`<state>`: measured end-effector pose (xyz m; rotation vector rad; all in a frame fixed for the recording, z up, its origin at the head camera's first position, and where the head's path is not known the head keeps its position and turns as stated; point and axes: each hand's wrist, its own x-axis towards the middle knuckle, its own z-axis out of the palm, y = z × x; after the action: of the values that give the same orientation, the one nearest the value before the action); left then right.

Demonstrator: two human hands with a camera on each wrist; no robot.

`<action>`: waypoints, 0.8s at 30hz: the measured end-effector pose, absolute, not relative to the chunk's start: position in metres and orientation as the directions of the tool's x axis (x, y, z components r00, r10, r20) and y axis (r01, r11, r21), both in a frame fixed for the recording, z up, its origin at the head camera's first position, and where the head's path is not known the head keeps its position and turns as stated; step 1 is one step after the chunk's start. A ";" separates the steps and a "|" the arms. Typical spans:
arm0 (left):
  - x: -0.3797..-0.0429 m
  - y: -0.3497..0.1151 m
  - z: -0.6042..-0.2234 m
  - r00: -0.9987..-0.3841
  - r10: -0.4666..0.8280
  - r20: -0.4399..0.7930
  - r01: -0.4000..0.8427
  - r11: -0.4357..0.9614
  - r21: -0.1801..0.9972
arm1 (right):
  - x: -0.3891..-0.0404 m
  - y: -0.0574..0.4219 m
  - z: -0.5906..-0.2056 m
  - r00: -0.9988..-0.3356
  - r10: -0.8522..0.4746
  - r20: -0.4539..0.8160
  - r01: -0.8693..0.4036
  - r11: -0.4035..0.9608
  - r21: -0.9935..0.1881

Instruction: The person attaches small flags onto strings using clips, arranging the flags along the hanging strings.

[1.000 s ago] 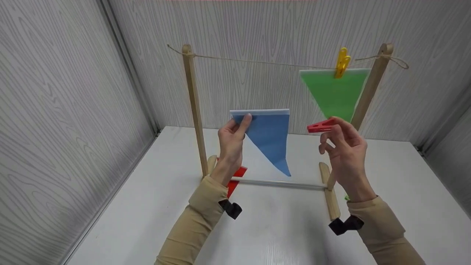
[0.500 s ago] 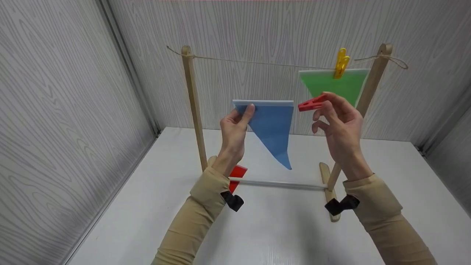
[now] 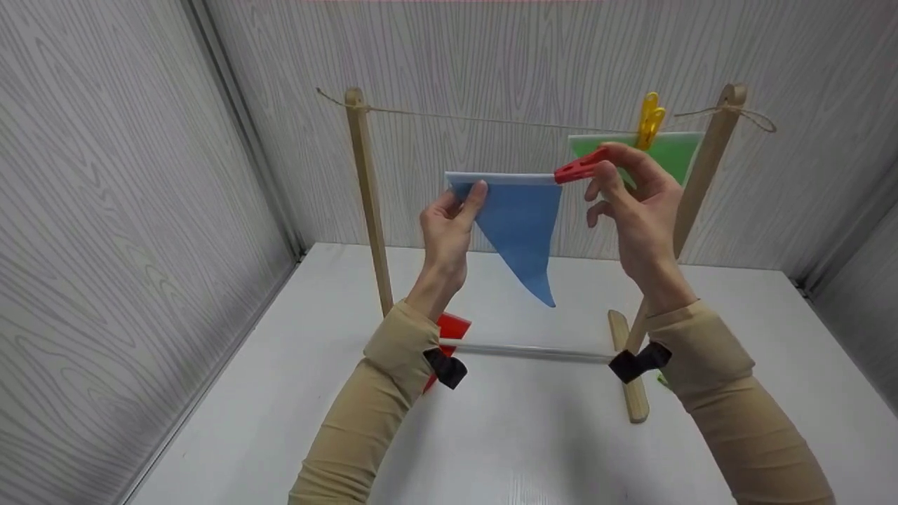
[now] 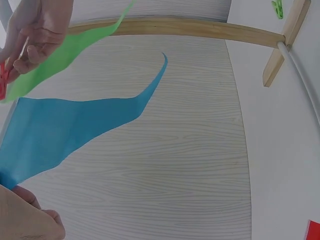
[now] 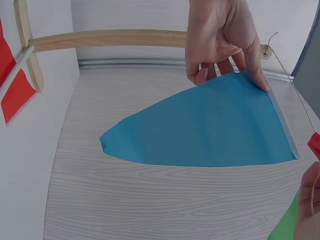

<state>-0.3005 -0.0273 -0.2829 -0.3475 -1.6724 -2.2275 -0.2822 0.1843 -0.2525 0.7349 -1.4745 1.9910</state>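
Observation:
My left hand (image 3: 447, 235) pinches the top left corner of a blue pennant (image 3: 520, 221) between thumb and fingers; its pointed end hangs down, slightly curled. My right hand (image 3: 647, 210) pinches a red clothespin (image 3: 579, 167) by its handles. In the head view the clothespin's tip overlaps the pennant's top right corner, but a small gap shows between clothespin (image 5: 314, 145) and pennant (image 5: 215, 125) in the right wrist view. Above both hands runs a thin string (image 3: 477, 119). A yellow clothespin (image 3: 649, 125) fixes a green pennant (image 3: 679, 156) to it, partly hidden behind my right hand.
Two wooden posts, left (image 3: 366, 189) and right (image 3: 708, 161), carry the string, with a pale rod (image 3: 533, 351) joining them below. On the white table a red pennant (image 3: 454, 327) lies partly behind my left forearm. A small green clothespin (image 4: 278, 9) lies near the right foot.
Both hands have risen toward the string with the blue pennant and the red clothespin. My right hand has also moved left, bringing the clothespin to the pennant's right corner in the head view.

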 end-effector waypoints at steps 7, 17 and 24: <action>-0.302 -0.026 -0.274 -0.915 -0.117 0.386 0.403 -0.245 0.882 | -0.285 0.178 -0.241 -0.685 0.124 0.718 -0.725 -0.214 -0.655; -0.302 -0.022 -0.262 -0.907 -0.125 0.403 0.422 -0.246 0.873 | -0.285 0.171 -0.227 -0.653 0.121 0.748 -0.756 -0.163 -0.634; -0.305 -0.022 -0.257 -0.904 -0.135 0.407 0.428 -0.274 0.861 | -0.290 0.166 -0.212 -0.635 0.119 0.763 -0.772 -0.142 -0.620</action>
<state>-0.3049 -0.0219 -0.2566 -0.3609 -1.6270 -2.2280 -0.2896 0.1657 -0.2125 0.7492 -1.5064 1.8409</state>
